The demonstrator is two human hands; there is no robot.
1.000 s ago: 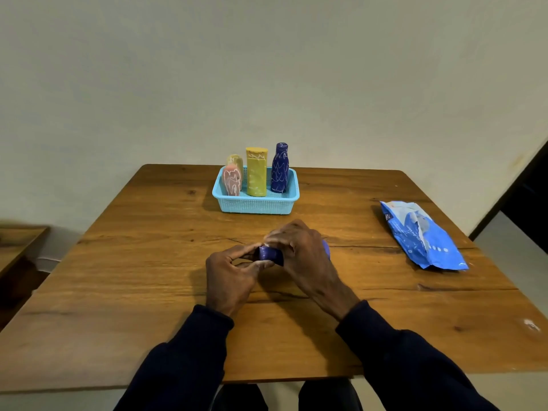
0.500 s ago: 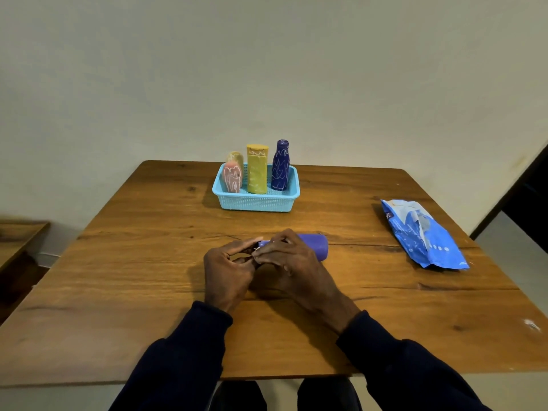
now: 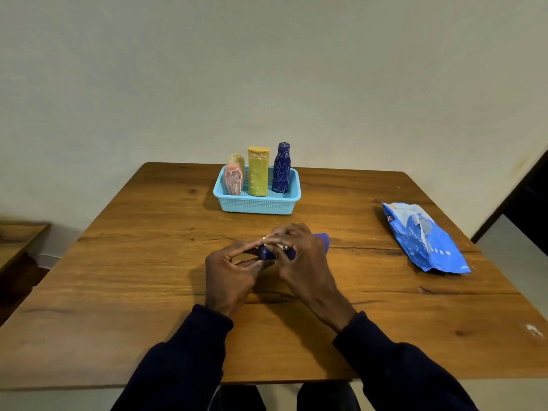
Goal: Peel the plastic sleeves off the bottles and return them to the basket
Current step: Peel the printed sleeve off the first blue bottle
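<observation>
Presently, one purple bottle (image 3: 321,241) is gripped by left hand (image 3: 228,271) and right hand (image 3: 302,256). Four bottles (image 3: 258,173) are judged unpeeled in the basket (image 3: 256,204), twelve o'clock.

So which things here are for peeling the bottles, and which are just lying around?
For the job:
purple bottle, gripped by the left hand and right hand
basket
pink bottle, tan bottle, yellow bottle and dark blue bottle, all standing in it

Just lying about:
blue packet, off to the right on the table

Matt wooden table (image 3: 148,277), plastic basket (image 3: 255,204)
</observation>
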